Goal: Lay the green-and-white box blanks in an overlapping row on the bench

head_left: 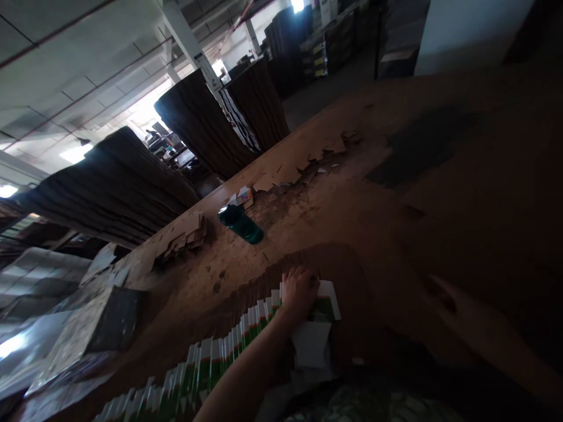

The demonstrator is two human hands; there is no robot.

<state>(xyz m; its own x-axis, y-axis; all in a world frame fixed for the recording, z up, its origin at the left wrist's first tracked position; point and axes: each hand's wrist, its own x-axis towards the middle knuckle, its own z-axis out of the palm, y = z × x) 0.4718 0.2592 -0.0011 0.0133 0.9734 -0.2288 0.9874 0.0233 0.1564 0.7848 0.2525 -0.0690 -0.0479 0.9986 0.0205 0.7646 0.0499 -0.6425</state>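
Observation:
A long row of flat-folded white, green and orange cartons [215,354] leans in overlapping order along the table. At its right end my left hand [301,290] has its fingers curled over the top of an end carton [328,299]. White carton flaps [311,343] hang out below that hand, toward my body. Off to the right, in deep shadow, my right hand [453,305] hovers apart from the cartons. Its fingers look stretched out, and nothing shows in them, though the area is dim and blurred.
A dark green bottle [241,224] lies on the worn brown table [281,225], beside a small printed box [245,196]. Cardboard pieces [182,237] are piled to its left. A wrapped block [114,319] sits at the left edge. Tall dark stacks [206,120] stand beyond the table.

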